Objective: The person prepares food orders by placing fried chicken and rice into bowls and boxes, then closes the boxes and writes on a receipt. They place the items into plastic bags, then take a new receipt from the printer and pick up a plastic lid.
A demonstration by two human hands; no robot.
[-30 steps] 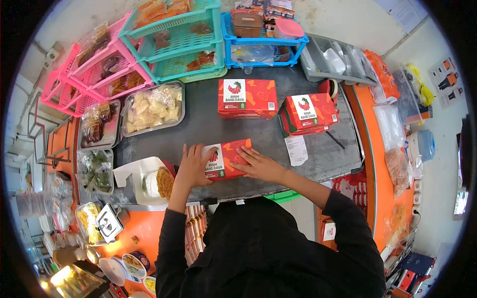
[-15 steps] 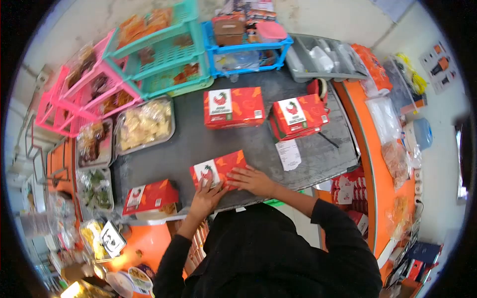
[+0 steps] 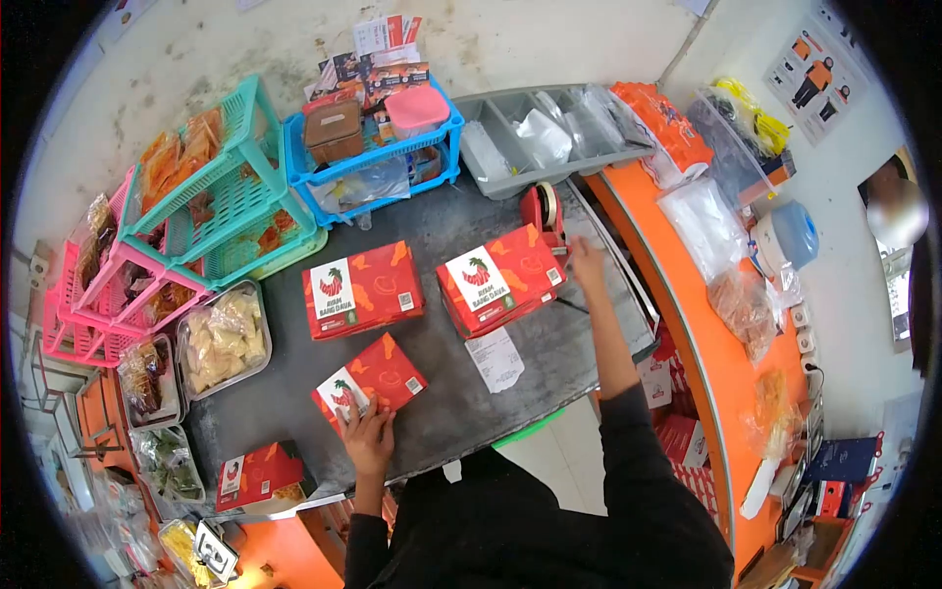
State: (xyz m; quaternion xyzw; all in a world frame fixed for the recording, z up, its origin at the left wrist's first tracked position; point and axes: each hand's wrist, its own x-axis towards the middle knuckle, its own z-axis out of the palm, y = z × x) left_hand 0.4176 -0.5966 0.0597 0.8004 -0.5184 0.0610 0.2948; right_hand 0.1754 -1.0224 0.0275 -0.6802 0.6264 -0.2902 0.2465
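Note:
A red printed carton (image 3: 376, 378) lies at an angle near the front of the dark counter. My left hand (image 3: 367, 437) rests on its front edge with fingers spread over the top. To the right, my right hand (image 3: 586, 263) is raised beside a red tape dispenser (image 3: 543, 210); its fingers look drawn together, and whatever is between them is too small to make out. Two more red cartons stand behind, one at the middle (image 3: 378, 285) and one at the right (image 3: 510, 278). A printed receipt (image 3: 497, 361) lies below the right carton. Another red carton (image 3: 257, 476) sits at the front left, its side open.
Stacked green baskets (image 3: 245, 196), pink baskets (image 3: 118, 304) and a blue rack (image 3: 378, 162) line the back left. Beside them is a grey divided tray (image 3: 481, 113). Food trays (image 3: 224, 339) stand along the left. An orange counter (image 3: 677, 285) bounds the right.
My right hand has left the front carton and moved up and right to the tape dispenser. My left hand stays on the carton. The view has shifted to the right.

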